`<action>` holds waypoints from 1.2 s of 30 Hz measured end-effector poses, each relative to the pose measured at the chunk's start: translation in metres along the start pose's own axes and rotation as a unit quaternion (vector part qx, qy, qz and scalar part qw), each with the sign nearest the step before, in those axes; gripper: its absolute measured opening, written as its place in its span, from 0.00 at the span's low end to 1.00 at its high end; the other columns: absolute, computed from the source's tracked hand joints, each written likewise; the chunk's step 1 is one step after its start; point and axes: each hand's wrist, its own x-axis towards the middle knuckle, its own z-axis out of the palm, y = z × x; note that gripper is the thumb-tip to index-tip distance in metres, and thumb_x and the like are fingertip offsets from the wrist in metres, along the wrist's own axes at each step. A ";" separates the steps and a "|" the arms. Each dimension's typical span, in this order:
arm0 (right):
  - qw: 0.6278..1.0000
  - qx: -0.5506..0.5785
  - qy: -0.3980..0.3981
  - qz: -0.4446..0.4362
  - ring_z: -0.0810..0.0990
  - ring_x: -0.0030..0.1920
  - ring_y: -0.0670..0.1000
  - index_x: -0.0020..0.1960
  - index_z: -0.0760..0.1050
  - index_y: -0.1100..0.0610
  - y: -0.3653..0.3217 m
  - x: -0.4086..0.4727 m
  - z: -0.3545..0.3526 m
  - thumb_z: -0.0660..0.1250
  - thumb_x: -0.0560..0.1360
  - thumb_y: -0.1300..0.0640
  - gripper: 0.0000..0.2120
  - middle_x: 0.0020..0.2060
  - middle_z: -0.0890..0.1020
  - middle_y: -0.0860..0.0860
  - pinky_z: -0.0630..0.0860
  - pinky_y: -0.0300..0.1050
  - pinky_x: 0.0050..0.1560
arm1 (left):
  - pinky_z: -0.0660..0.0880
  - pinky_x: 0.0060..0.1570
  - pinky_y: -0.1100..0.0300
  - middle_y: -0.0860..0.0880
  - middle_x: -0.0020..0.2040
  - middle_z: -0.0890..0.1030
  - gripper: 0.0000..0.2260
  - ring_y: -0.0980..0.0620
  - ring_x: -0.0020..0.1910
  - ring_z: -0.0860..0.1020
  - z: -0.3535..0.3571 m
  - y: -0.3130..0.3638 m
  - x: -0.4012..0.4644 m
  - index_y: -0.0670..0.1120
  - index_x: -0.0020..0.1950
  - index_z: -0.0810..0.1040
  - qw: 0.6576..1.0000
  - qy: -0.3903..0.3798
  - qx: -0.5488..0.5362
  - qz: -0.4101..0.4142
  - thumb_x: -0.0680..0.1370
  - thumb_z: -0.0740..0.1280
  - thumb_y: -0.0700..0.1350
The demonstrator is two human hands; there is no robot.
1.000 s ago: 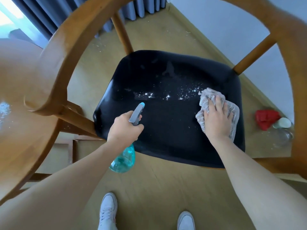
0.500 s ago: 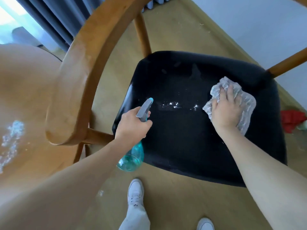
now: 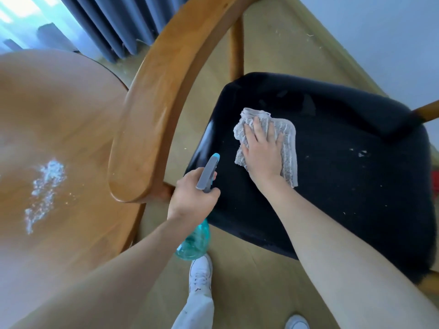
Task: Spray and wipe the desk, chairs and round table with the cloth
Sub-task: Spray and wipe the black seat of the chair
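Our right hand [image 3: 262, 154] presses the grey cloth [image 3: 286, 141] flat, fingers straight, now on the left part of the black chair seat [image 3: 344, 186], having swept across from its right side and cleared the central spray droplets. Our left hand [image 3: 192, 198] still grips the teal spray bottle [image 3: 196, 241] at the seat's edge. We judge the seat nearly done, while foam [image 3: 44, 186] waits on the round table [image 3: 71, 129].

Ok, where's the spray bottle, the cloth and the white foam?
spray bottle [image 3: 193, 244], head view, teal body.
cloth [image 3: 288, 138], head view, right part beside the fingers.
white foam [image 3: 44, 186], head view, middle of the streak.
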 end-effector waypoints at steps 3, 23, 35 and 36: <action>0.999 0.014 0.011 -0.046 0.47 0.76 0.62 0.78 0.51 0.53 -0.014 -0.003 0.006 0.52 0.83 0.49 0.25 0.78 0.49 0.51 0.46 0.63 0.73 | 0.80 0.47 0.45 0.55 0.42 0.78 0.12 0.44 0.42 0.80 -0.001 -0.006 -0.010 0.60 0.42 0.74 1.000 0.018 0.020 0.003 0.71 0.67 0.41; 0.999 -0.005 0.033 -0.004 0.52 0.76 0.56 0.77 0.56 0.50 0.203 -0.094 -0.002 0.56 0.81 0.51 0.25 0.77 0.52 0.48 0.48 0.58 0.74 | 0.80 0.43 0.44 0.54 0.40 0.78 0.10 0.44 0.39 0.79 0.100 0.036 -0.063 0.56 0.43 0.77 0.996 0.001 0.057 0.064 0.64 0.64 0.46; 0.976 0.029 0.077 0.199 0.54 0.75 0.59 0.76 0.59 0.53 0.229 -0.132 0.000 0.55 0.81 0.49 0.24 0.77 0.53 0.50 0.51 0.63 0.73 | 0.80 0.45 0.43 0.52 0.41 0.79 0.11 0.41 0.40 0.79 0.086 0.033 -0.057 0.55 0.43 0.77 0.992 -0.026 0.094 0.078 0.63 0.62 0.47; 0.972 0.037 0.082 0.216 0.54 0.75 0.60 0.76 0.59 0.53 0.226 -0.136 0.000 0.55 0.81 0.50 0.24 0.77 0.53 0.51 0.51 0.63 0.73 | 0.80 0.45 0.43 0.52 0.41 0.79 0.10 0.41 0.41 0.79 0.082 0.031 -0.055 0.56 0.43 0.76 0.992 -0.028 0.095 0.079 0.63 0.63 0.47</action>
